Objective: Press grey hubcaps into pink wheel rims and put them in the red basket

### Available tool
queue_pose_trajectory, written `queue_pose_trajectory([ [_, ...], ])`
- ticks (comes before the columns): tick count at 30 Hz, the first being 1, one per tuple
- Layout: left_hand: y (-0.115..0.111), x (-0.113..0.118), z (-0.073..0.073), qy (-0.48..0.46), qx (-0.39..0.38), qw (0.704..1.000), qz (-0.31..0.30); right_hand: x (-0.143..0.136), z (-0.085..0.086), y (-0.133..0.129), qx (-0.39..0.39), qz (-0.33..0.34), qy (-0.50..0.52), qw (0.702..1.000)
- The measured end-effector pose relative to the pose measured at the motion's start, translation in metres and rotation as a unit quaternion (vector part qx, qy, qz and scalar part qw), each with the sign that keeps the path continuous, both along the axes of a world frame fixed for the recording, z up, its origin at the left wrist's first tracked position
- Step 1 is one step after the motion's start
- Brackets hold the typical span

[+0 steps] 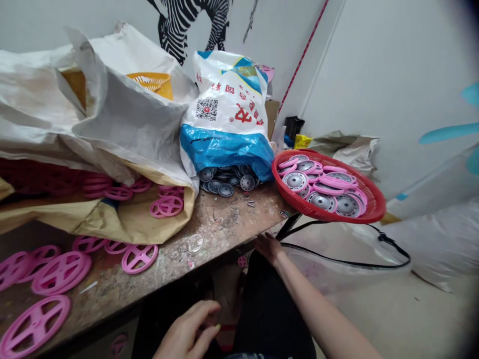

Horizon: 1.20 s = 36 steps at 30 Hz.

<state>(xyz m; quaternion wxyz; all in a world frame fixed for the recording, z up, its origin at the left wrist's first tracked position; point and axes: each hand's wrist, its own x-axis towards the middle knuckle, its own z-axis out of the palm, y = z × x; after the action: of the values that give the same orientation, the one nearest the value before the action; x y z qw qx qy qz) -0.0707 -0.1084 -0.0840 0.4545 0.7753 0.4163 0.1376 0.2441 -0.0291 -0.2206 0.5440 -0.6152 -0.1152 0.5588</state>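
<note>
My left hand (pixel 192 326) is over my lap at the bottom. Its fingers curl loosely, with a gap between thumb and forefinger and nothing visible in it. My right hand (pixel 268 247) rests by my knee at the table's front edge, fingers stretched out and partly in shadow; I see nothing in it. Nearest to it, a red plastic basket (pixel 378 204) at the table's right corner holds pink rings fitted with grey wheel discs (pixel 295 181). Pink spoked wheels (pixel 139 259) lie on the left of the table (pixel 220 219). Grey discs (pixel 225 190) spill from a blue-and-white bag (pixel 224 142).
Large white sacks (pixel 138 114) stand along the back left, with pink wheels spilling from an opening. A yellow basket (pixel 153 84) shows among them. A black strap (pixel 337 259) loops below the red basket. More white sacks (pixel 434 244) lie on the right.
</note>
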Motion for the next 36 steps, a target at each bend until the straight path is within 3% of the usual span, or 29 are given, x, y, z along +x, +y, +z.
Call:
queue_pose_trajectory([
  [6,0.000,-0.011,0.007,-0.009,0.056,0.998,0.018,-0.051,-0.026,-0.040,-0.001,0.147,-0.055,0.988],
  [12,-0.007,-0.031,0.032,-0.068,0.187,0.965,0.168,-0.064,-0.035,-0.050,-0.009,0.232,-0.170,0.958],
  [16,-0.007,-0.059,0.052,-0.055,0.374,0.884,0.275,-0.069,-0.033,-0.054,0.017,0.301,-0.232,0.925],
  [19,-0.001,-0.091,0.060,0.045,0.507,0.802,0.312,-0.071,-0.040,-0.054,0.035,0.353,-0.261,0.898],
  [21,0.002,-0.113,0.058,0.124,0.521,0.770,0.346,-0.071,-0.052,-0.057,0.038,0.380,-0.289,0.878],
  [23,0.005,-0.133,0.051,0.194,0.494,0.756,0.383,-0.070,-0.068,-0.061,0.039,0.407,-0.329,0.851],
  [26,0.006,-0.153,0.033,0.276,0.421,0.761,0.410,-0.069,-0.091,-0.069,0.049,0.441,-0.370,0.816],
  [29,0.007,-0.158,0.019,0.308,0.364,0.777,0.411,-0.070,-0.098,-0.075,0.054,0.447,-0.387,0.804],
  [36,0.016,-0.148,0.019,0.191,0.357,0.821,0.403,-0.077,-0.076,-0.085,0.061,0.491,-0.412,0.765],
])
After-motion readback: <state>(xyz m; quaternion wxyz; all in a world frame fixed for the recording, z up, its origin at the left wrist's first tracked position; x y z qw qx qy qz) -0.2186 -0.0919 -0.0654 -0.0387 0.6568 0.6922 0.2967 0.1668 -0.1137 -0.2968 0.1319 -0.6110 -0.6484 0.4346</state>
